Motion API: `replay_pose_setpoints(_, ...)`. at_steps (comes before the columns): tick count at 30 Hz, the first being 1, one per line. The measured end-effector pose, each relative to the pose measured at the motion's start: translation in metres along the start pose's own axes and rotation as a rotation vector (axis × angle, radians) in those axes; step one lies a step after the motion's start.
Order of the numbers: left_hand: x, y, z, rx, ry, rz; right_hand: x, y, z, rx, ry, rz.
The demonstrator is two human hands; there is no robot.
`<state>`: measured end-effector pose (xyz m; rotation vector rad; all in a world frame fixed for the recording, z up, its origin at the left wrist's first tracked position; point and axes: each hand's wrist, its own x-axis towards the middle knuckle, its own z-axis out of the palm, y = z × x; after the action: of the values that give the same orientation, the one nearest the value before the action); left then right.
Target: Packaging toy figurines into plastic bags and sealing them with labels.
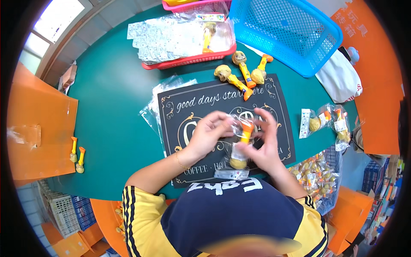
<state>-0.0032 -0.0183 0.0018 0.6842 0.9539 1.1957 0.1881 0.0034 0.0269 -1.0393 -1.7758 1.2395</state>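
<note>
Over the black printed mat (222, 101), a yellow and orange toy (245, 136) with a rounded tan head lies inside a clear plastic bag (232, 172), its orange end pointing away from me. My left hand (210, 132) pinches the bag's far edge between thumb and fingers. On the other side, my right hand (266, 143) curls around the bagged toy, thumb against it and index finger raised near the bag's opening. Past the mat's far edge lie several loose toys, one a figure with a tan head (240, 60). Flat clear bags (155, 112) stick out from under the mat's left side.
A red basket (188, 61) of flat bags and a blue basket (295, 55) stand at the back. Bagged toys (316, 123) lie right, above a bin of many more (317, 171). Two toys (80, 160) rest left beside an orange box (47, 124).
</note>
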Motion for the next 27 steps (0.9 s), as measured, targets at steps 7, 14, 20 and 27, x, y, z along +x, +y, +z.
replay_pose_setpoints(7, 0.011, 0.075, -0.009, 1.121, 0.016, 0.669, 0.024, 0.042, -0.034, 0.038, 0.021, 0.132)
replay_pose_setpoints(14, 0.095, 0.16, -0.089, 1.693, 0.244, 0.808, 0.057, 0.077, -0.163, -0.73, 0.51, -0.145)
replay_pose_setpoints(20, 0.155, 0.163, -0.116, 2.073, 0.344, 0.555, 0.044, 0.044, -0.169, -1.245, 0.634, -0.034)
replay_pose_setpoints(27, 0.179, 0.175, -0.114, 1.953, 0.182, 0.129, 0.034, 0.046, -0.18, -1.424, 0.628, 0.133)
